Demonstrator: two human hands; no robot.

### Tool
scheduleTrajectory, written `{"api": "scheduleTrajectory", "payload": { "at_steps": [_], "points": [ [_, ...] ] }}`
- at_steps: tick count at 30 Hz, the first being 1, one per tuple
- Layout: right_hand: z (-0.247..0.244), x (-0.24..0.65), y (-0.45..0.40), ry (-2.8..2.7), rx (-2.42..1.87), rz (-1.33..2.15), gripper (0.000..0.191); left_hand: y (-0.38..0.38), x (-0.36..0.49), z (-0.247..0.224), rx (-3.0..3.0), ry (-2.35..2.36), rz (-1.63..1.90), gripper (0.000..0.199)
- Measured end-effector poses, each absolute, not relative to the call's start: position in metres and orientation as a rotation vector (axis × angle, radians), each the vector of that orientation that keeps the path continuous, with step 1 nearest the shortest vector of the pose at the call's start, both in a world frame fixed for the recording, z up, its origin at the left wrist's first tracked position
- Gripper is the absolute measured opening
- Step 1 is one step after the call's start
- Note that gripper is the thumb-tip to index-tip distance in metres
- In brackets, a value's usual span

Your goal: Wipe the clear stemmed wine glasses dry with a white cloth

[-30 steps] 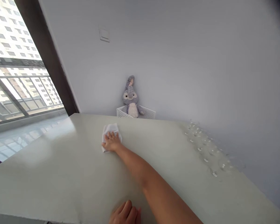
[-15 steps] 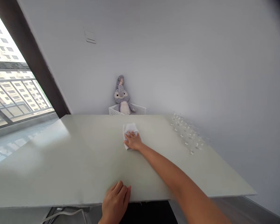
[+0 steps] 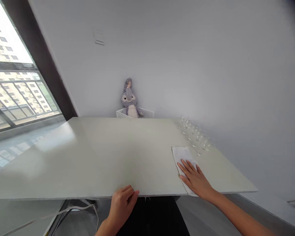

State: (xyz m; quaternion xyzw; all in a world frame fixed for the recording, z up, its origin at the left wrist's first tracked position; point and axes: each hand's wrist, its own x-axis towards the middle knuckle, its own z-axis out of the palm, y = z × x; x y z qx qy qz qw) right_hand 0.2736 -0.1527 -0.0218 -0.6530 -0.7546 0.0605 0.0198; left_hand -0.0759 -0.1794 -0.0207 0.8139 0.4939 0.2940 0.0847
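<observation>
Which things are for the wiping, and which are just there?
Wiping, it seems:
White cloth, flat under the right hand
Table, under the cloth

Just there, it seems:
Clear glassware, near the wall
Plush toy, in the white basket
Wall switch
Pale cable, below the table

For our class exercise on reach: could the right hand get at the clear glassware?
Probably yes: the right hand rests flat on the white cloth, close to the clear glassware, with nothing upright visible between the two.
</observation>
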Motion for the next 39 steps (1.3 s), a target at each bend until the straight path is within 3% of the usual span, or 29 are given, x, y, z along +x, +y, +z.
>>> {"api": "scheduleTrajectory", "payload": {
  "at_steps": [4, 9, 14, 19, 22, 25, 28, 33, 39],
  "points": [
    [-0.024, 0.263, -0.14, -2.286, -2.106, 0.148, 0.062, -0.201, -0.084, -0.015, 2.329, 1.425, 0.871, 0.036],
    [-0.016, 0.187, -0.076, -2.406, -1.976, 0.185, 0.064, -0.222, -0.088, 0.001, 2.246, 1.366, 0.947, 0.034],
    [0.003, 0.081, -0.032, -2.674, -1.529, 0.365, 0.062, -0.214, -0.079, 0.025, 2.241, 1.307, 1.047, 0.017],
    [0.01, 0.035, -0.051, -2.914, -0.91, 0.474, 0.055, -0.17, -0.091, 0.031, 2.395, 1.557, 1.063, 0.022],
    [0.012, 0.056, -0.078, -2.896, -0.605, 0.599, 0.048, -0.145, -0.102, 0.021, 2.525, 1.617, 0.919, 0.028],
    [0.012, 0.101, -0.102, -2.613, -0.709, 0.814, 0.032, -0.135, -0.101, 0.005, 2.658, 1.619, 0.696, 0.029],
    [0.003, 0.162, -0.122, -1.972, -1.134, 0.788, 0.036, -0.134, -0.092, -0.008, 2.766, 1.685, 0.621, 0.027],
    [-0.025, 0.28, -0.13, -1.012, -1.62, 0.335, 0.037, -0.128, -0.072, -0.014, 2.827, 1.76, 0.673, 0.029],
    [-0.024, 0.359, -0.098, -0.877, -1.747, 0.416, 0.053, -0.121, -0.053, -0.016, 2.787, 1.817, 0.713, 0.029]
  ]
}}
